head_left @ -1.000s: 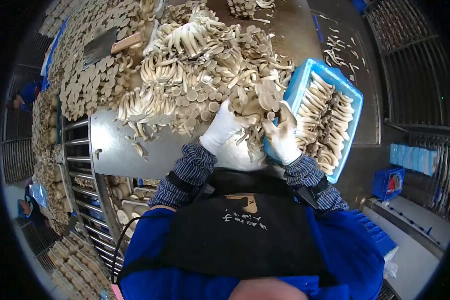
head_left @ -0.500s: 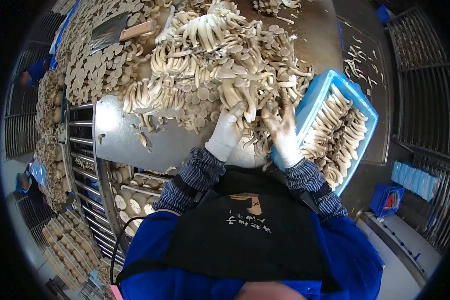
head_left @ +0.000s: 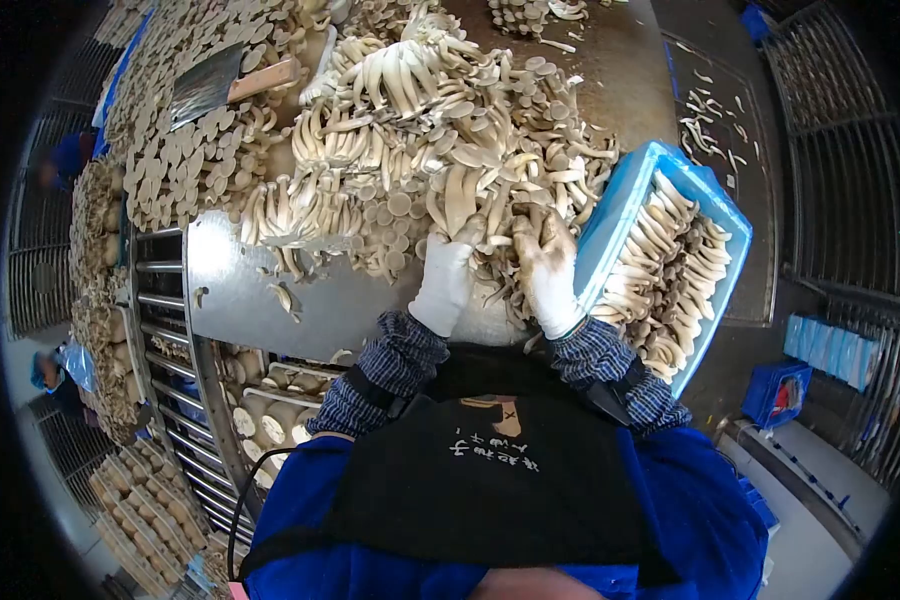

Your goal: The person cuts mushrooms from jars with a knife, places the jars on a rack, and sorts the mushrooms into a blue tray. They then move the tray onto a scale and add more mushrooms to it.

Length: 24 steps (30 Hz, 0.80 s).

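My left hand (head_left: 444,274), in a white glove, closes on thick-stemmed mushrooms (head_left: 460,200) at the front edge of a big heap. The thumb lies against their stems. Just to its right, my right hand (head_left: 548,264) has its soiled glove fingers bent inward at the heap; what they pinch, if anything, is hidden. Mushroom clusters (head_left: 400,78) with pale stems and grey-brown caps pile up beyond both hands. Beside my right hand stands a blue lined crate (head_left: 610,225), holding rows of separate mushrooms (head_left: 685,275).
A cleaver (head_left: 210,85) with a wooden handle lies on mushrooms at the upper left. Metal rollers (head_left: 162,268) run along the table's left side. Bottles of mushrooms sit on a rack (head_left: 145,500) at lower left. Cut pieces (head_left: 705,120) are scattered on the floor at right.
My right hand has shifted left, nearer my left hand, and its fingers have curled in more. My left hand stays on the mushrooms. The view has shifted slightly.
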Motion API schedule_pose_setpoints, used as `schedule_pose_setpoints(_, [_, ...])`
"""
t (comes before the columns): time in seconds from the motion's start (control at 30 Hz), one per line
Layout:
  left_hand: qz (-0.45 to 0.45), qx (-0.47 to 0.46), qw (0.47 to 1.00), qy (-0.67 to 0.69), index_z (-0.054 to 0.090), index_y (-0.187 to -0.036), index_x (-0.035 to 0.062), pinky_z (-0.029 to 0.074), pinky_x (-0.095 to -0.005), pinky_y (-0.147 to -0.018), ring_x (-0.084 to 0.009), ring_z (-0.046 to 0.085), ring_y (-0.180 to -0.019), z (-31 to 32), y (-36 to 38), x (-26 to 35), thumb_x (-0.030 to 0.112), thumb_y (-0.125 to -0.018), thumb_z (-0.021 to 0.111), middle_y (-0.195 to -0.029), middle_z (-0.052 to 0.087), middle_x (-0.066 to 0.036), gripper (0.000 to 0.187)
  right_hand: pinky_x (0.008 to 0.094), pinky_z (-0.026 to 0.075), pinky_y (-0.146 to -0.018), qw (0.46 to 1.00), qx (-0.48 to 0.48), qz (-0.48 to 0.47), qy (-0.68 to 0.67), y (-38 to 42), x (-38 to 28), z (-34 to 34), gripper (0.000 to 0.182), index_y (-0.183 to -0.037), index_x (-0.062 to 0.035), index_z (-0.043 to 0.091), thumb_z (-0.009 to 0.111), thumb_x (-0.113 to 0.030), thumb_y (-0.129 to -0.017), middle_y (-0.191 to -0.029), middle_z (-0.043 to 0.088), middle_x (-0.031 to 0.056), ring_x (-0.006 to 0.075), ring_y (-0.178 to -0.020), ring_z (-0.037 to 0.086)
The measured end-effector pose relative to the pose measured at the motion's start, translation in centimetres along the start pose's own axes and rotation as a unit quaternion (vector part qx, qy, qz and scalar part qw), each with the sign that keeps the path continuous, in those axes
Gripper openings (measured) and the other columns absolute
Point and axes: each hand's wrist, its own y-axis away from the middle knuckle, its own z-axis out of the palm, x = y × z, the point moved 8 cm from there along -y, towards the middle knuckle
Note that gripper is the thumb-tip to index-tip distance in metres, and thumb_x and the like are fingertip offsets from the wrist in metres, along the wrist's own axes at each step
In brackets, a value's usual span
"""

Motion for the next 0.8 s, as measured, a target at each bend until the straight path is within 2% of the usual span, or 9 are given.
schedule_pose_setpoints(0.1, [0.014, -0.040, 0.998, -0.051, 0.055, -0.126, 0.0006, 0.050, -0.0239, -0.075, -0.0128, 0.063, -0.089, 0.5, 0.2, -0.1, 0.004, -0.093, 0.060, -0.107, 0.065, -0.006, 0.034, 0.0287, 0.050, -0.078, 0.970, 0.000, 0.116, -0.213, 0.2, 0.8, 0.2, 0.029, -0.117, 0.0051, 0.056, 0.059, 0.000, -0.088, -0.096, 0.063, 0.0093, 0.0167, -0.083, 0.060])
schedule_pose_setpoints(0.17, [0.019, -0.069, 0.994, -0.079, 0.052, -0.130, -0.0016, 0.053, -0.0278, -0.084, -0.0151, 0.064, -0.097, 1.0, 0.3, -0.1, 0.001, -0.092, 0.057, -0.115, 0.064, -0.008, 0.038, 0.0290, 0.051, -0.078, 0.991, -0.050, 0.111, -0.049, -0.1, -0.1, 0.1, 0.027, -0.114, 0.0040, 0.059, 0.064, -0.005, -0.089, -0.095, 0.065, 0.0094, 0.0168, -0.084, 0.061])
schedule_pose_setpoints(0.23, [0.007, 0.013, 0.993, -0.116, 0.050, -0.133, -0.0014, 0.052, -0.0261, -0.083, -0.0141, 0.062, -0.102, -0.3, 0.3, -0.4, -0.001, -0.091, 0.057, -0.119, 0.062, -0.008, 0.042, 0.0286, 0.050, -0.086, 0.976, -0.062, -0.128, 0.166, 0.6, -2.2, 0.6, 0.028, -0.115, 0.0067, 0.060, 0.062, -0.001, -0.088, -0.104, 0.063, 0.0134, 0.0203, -0.097, 0.062])
schedule_pose_setpoints(0.3, [0.048, -0.036, 0.995, -0.086, 0.047, -0.135, -0.0006, 0.052, -0.0248, -0.088, -0.0151, 0.062, -0.104, 0.0, -0.5, -0.2, -0.001, -0.092, 0.058, -0.121, 0.062, -0.008, 0.044, 0.0303, 0.050, -0.082, 1.000, -0.004, 0.016, -0.013, 0.6, 1.0, -0.1, 0.029, -0.116, 0.0036, 0.059, 0.065, -0.010, -0.091, -0.102, 0.067, 0.0128, 0.0173, -0.092, 0.061])
schedule_pose_setpoints(0.37, [0.117, 0.041, 0.990, -0.061, 0.046, -0.137, 0.0016, 0.056, -0.0304, -0.087, -0.0164, 0.064, -0.100, -0.6, -1.0, 1.7, 0.000, -0.093, 0.058, -0.122, 0.061, -0.009, 0.046, 0.0307, 0.050, -0.082, 0.957, 0.002, -0.192, 0.217, 1.4, -0.8, 0.2, 0.028, -0.116, 0.0030, 0.059, 0.063, -0.012, -0.093, -0.100, 0.066, 0.0135, 0.0171, -0.091, 0.061])
schedule_pose_setpoints(0.5, [0.043, -0.019, 0.999, -0.024, 0.042, -0.141, 0.0058, 0.062, -0.0460, -0.075, -0.0226, 0.066, -0.101, 1.1, 0.3, 2.9, 0.003, -0.098, 0.050, -0.126, 0.057, -0.011, 0.044, 0.0325, 0.051, -0.085, 0.872, -0.111, -0.175, 0.443, 1.3, 1.2, 0.5, 0.031, -0.113, 0.0082, 0.057, 0.056, -0.019, -0.099, -0.092, 0.064, 0.0150, 0.0214, -0.092, 0.062])
schedule_pose_setpoints(0.57, [-0.004, -0.030, 0.998, -0.061, 0.040, -0.143, 0.0056, 0.060, -0.0483, -0.083, -0.0248, 0.064, -0.109, -0.8, -0.1, 1.8, 0.003, -0.099, 0.046, -0.128, 0.057, -0.011, 0.044, 0.0390, 0.051, -0.094, 0.987, -0.051, 0.107, 0.104, -0.2, 2.2, -1.6, 0.026, -0.107, 0.0040, 0.056, 0.042, -0.018, -0.103, -0.100, 0.062, 0.0153, 0.0245, -0.096, 0.062])
schedule_pose_setpoints(0.63, [-0.010, -0.093, 0.996, -0.002, 0.037, -0.146, 0.0058, 0.056, -0.0483, -0.092, -0.0244, 0.060, -0.117, -0.5, 0.4, 1.1, 0.000, -0.098, 0.046, -0.131, 0.055, -0.011, 0.048, 0.0452, 0.048, -0.099, 0.816, -0.061, 0.236, -0.523, -0.6, 5.7, 0.7, 0.022, -0.112, 0.0029, 0.051, 0.042, -0.016, -0.103, -0.112, 0.060, 0.0181, 0.0281, -0.103, 0.061])
schedule_pose_setpoints(0.8, [0.073, -0.100, 0.991, -0.048, 0.036, -0.145, 0.0027, 0.048, -0.0425, -0.104, -0.0229, 0.055, -0.123, 1.3, 2.1, 1.2, -0.001, -0.098, 0.045, -0.133, 0.053, -0.011, 0.048, 0.0492, 0.047, -0.101, 0.714, 0.017, 0.314, -0.625, -0.6, 6.6, 0.8, 0.020, -0.117, 0.0012, 0.051, 0.045, -0.010, -0.102, -0.114, 0.060, 0.0178, 0.0335, -0.105, 0.060])
